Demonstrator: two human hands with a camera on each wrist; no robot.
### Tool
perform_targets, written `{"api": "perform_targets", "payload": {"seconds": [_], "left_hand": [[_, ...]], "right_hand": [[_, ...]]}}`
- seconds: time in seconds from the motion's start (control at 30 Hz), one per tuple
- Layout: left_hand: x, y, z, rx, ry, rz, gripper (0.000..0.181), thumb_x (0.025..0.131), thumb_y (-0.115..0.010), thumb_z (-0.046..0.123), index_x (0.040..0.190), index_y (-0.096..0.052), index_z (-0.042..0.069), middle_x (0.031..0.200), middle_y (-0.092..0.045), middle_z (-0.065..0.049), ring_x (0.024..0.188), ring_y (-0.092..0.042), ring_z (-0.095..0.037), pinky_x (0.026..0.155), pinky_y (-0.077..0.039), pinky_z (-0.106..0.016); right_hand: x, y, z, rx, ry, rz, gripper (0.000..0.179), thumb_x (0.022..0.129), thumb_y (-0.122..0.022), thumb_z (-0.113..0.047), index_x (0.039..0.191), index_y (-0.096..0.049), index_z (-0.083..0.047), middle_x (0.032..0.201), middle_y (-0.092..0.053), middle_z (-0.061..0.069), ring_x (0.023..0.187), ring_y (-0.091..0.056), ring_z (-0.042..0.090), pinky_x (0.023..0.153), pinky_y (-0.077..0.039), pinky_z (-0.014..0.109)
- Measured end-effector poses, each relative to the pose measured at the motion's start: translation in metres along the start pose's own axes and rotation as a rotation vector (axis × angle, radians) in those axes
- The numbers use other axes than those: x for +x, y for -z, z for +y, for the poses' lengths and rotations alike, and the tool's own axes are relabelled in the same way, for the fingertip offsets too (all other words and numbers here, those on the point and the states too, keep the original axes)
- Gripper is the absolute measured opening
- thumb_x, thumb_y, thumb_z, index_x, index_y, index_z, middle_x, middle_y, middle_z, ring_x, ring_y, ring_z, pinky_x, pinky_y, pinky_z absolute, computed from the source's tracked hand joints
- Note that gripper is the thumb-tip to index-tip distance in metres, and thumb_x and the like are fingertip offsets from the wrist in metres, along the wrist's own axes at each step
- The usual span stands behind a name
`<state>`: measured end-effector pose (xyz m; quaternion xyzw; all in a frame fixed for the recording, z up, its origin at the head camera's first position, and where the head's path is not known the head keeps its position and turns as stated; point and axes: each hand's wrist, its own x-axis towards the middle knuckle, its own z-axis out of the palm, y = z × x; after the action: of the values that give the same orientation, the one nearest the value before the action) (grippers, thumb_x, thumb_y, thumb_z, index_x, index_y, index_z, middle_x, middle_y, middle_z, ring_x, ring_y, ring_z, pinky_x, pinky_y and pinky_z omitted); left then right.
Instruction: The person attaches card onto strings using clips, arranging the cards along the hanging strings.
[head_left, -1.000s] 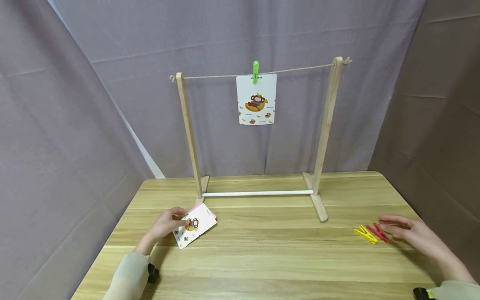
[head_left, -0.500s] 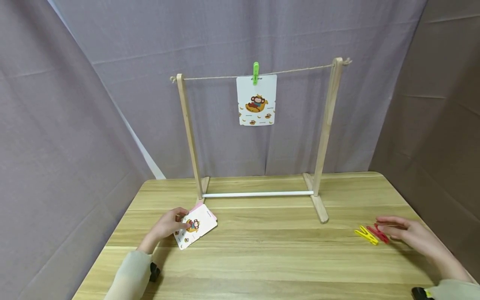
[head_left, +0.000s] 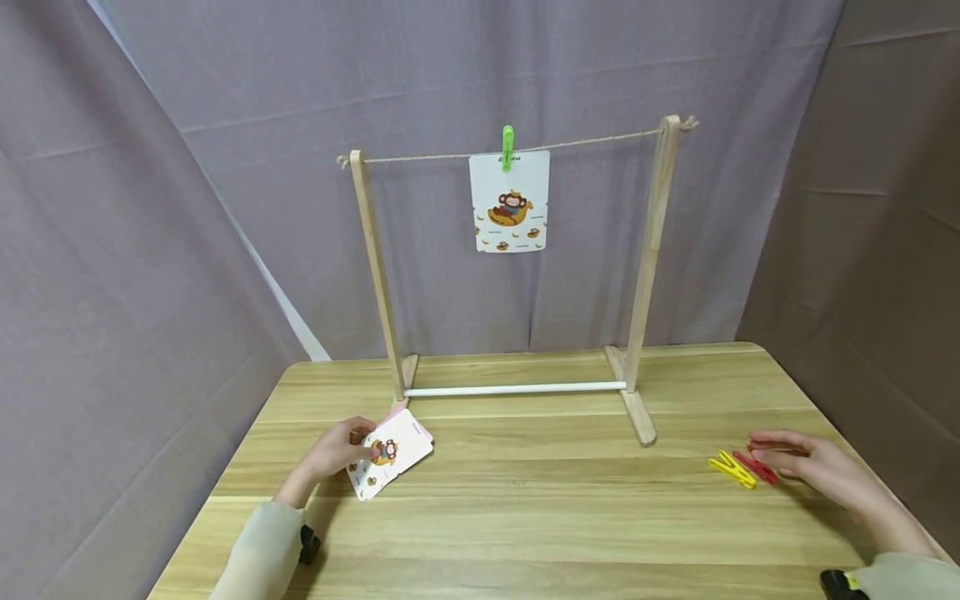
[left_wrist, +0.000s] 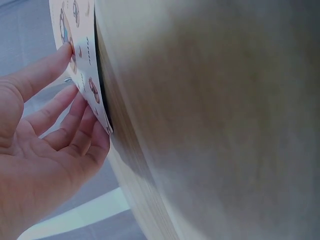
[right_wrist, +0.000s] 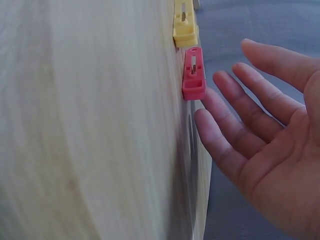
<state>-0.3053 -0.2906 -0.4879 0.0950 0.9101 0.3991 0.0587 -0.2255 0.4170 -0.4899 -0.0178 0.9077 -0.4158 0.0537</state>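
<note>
My left hand (head_left: 330,454) is at a white card with a monkey-and-banana picture (head_left: 405,437), which overlaps a pink card (head_left: 397,410) at the table's left. In the left wrist view the thumb lies on the printed face of the white card (left_wrist: 87,55) and the curled fingers meet its edge. On the right, my right hand (head_left: 821,471) hovers with spread, relaxed fingers beside a red clothespin (head_left: 763,472). Its fingertips come close to the red clothespin (right_wrist: 194,75) in the right wrist view, holding nothing. A yellow clothespin (head_left: 731,469) lies just left of the red one.
A wooden stand (head_left: 647,275) at the back carries a string (head_left: 607,140). From it hangs a similar monkey card (head_left: 517,225), held by a green clothespin (head_left: 507,148). A white rod (head_left: 517,389) joins the stand's feet. Grey curtains (head_left: 225,83) surround the table (head_left: 517,500).
My right hand has shifted slightly left, nearer the red clothespin. The left hand stays at the cards, and the head view has tilted a little.
</note>
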Motion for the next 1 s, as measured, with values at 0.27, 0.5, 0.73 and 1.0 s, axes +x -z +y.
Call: {"api": "perform_targets", "payload": {"seconds": [0.27,0.5,0.73,1.0], "left_hand": [[-0.002,0.001,0.0,0.005,0.023,0.001,0.044,0.085,-0.078,0.007,0.123,-0.062,-0.008,0.099,-0.065,-0.011,0.085,-0.056,-0.02,0.066,-0.049,-0.028],[-0.002,0.003,-0.002,0.035,0.02,0.019,0.041,0.084,-0.079,0.006,0.12,-0.065,-0.006,0.1,-0.067,-0.01,0.087,-0.057,-0.021,0.075,-0.048,-0.033],[-0.003,0.005,-0.003,0.035,0.048,0.031,0.045,0.083,-0.079,0.006,0.122,-0.064,-0.007,0.102,-0.066,-0.011,0.084,-0.057,-0.02,0.069,-0.05,-0.029],[-0.003,0.009,-0.005,0.042,0.011,0.029,0.044,0.082,-0.078,0.003,0.121,-0.063,-0.01,0.099,-0.066,-0.013,0.082,-0.057,-0.021,0.072,-0.05,-0.032]], "right_hand": [[0.005,-0.004,-0.002,-0.007,-0.01,-0.015,0.06,0.101,-0.063,-0.034,0.139,-0.05,0.01,0.125,-0.067,0.019,0.092,-0.055,-0.014,0.075,-0.053,0.021],[0.009,-0.005,-0.003,-0.068,0.02,0.027,0.055,0.101,-0.063,-0.029,0.136,-0.052,0.012,0.121,-0.068,0.021,0.09,-0.054,-0.014,0.073,-0.051,0.02],[0.018,-0.006,-0.001,-0.206,0.058,0.091,0.05,0.1,-0.064,-0.028,0.132,-0.057,0.01,0.12,-0.067,0.025,0.09,-0.061,-0.001,0.075,-0.051,0.027],[0.025,-0.003,0.001,-0.23,0.007,0.099,0.067,0.098,-0.066,-0.039,0.133,-0.051,0.016,0.124,-0.06,0.036,0.111,-0.057,0.054,0.085,-0.048,0.059]]}}
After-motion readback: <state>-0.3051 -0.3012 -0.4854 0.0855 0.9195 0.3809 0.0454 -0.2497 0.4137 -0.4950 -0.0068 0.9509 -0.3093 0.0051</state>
